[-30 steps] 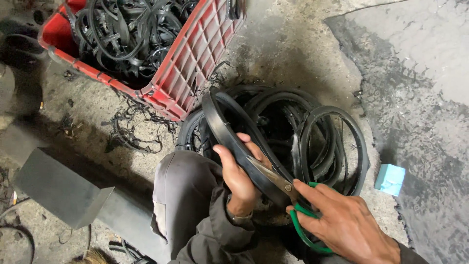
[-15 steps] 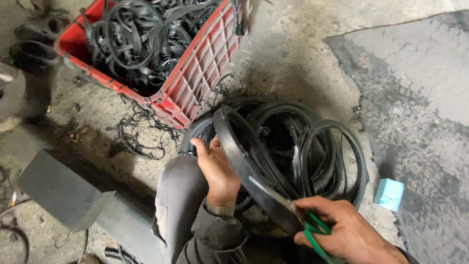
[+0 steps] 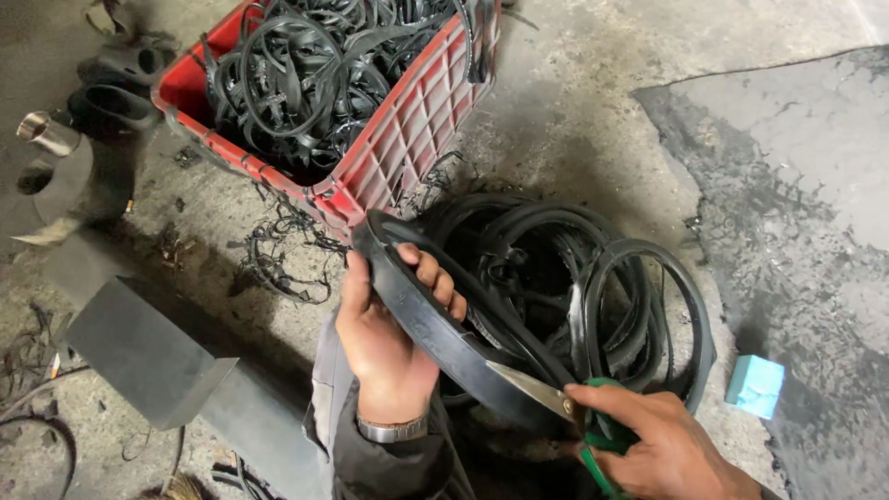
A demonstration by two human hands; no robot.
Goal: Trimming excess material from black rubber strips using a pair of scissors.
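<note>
Sliding down along the rubber ring [image 3: 435, 324], the left hand [image 3: 389, 343] now grips its flat black band just in front of the red crate [image 3: 407, 139], while the right hand [image 3: 657, 444] is closed round green-handled scissors [image 3: 546, 398] whose blades have moved up to bite the band's edge. By my read the cutting is well along: the crate brims with thin, tangled strips, yet a pile of smooth loops [image 3: 593, 287] below it waits uncut.
</note>
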